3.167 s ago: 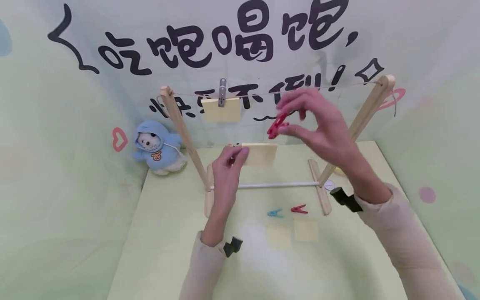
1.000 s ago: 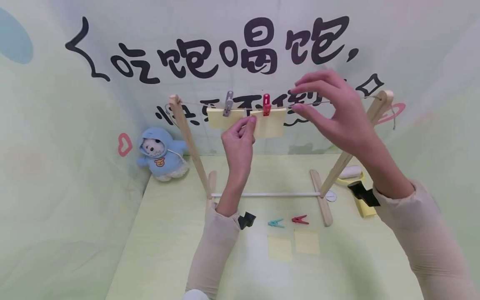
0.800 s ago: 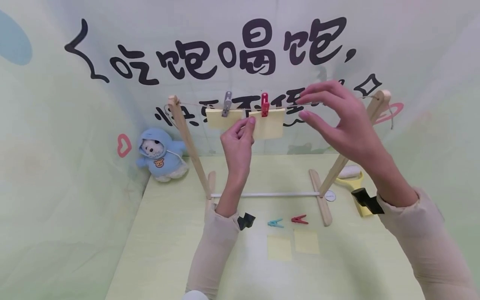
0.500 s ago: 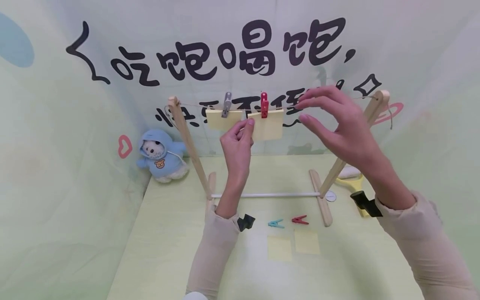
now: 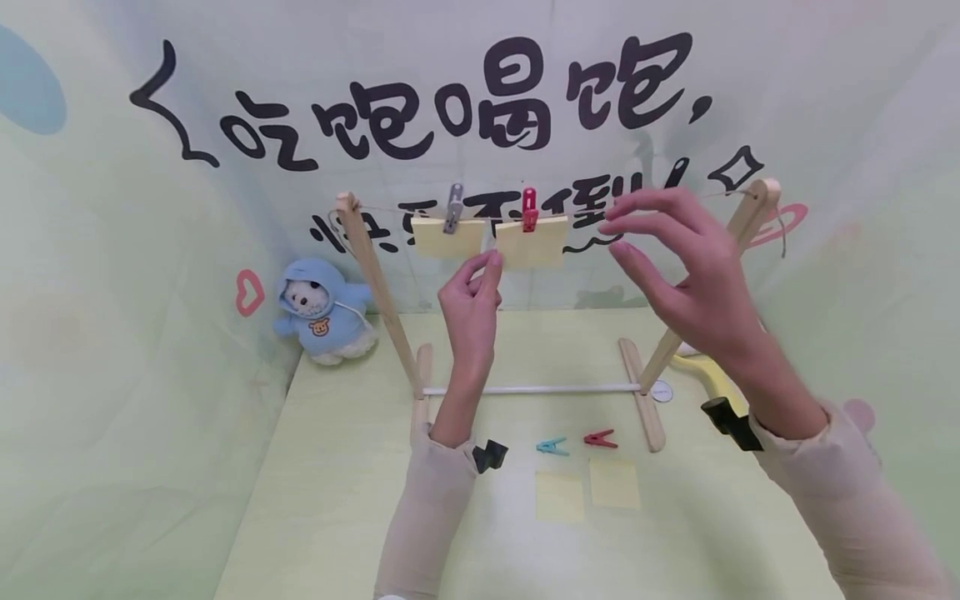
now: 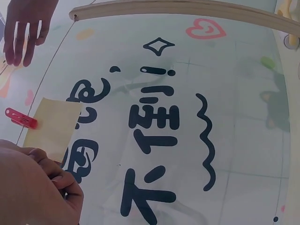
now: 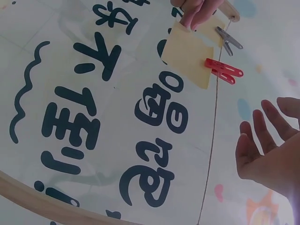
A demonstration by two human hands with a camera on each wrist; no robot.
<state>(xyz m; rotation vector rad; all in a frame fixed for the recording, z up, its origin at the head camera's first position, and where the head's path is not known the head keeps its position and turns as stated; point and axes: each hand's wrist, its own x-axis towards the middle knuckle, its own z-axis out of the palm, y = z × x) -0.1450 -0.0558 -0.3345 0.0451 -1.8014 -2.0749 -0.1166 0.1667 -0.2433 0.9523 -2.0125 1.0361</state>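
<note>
A yellow sticky note (image 5: 531, 247) hangs from the string, held by a red clothespin (image 5: 530, 210). My left hand (image 5: 471, 310) has its thumb and curled fingers at this note's left edge, pinching it near the lower corner. In the right wrist view, fingertips of that hand (image 7: 196, 11) overlap the note. A second note (image 5: 447, 240) hangs to its left under a grey clothespin (image 5: 453, 208). To the right, my right hand (image 5: 682, 271) is apart from the string and holds nothing, its fingers loosely bent with a gap to the thumb.
The string runs between two wooden posts (image 5: 384, 304) joined by a white rod (image 5: 558, 390). On the table lie a blue clothespin (image 5: 552, 447), a red clothespin (image 5: 600, 439) and two notes (image 5: 613, 483). A plush toy (image 5: 322, 312) sits back left; a yellow-handled roller (image 5: 708, 372) lies right.
The right hand's red clothespin is now on the string with the note, which was lifted there by the left hand. The right hand has drawn away rightward; the left fingers have slid slightly down the edge.
</note>
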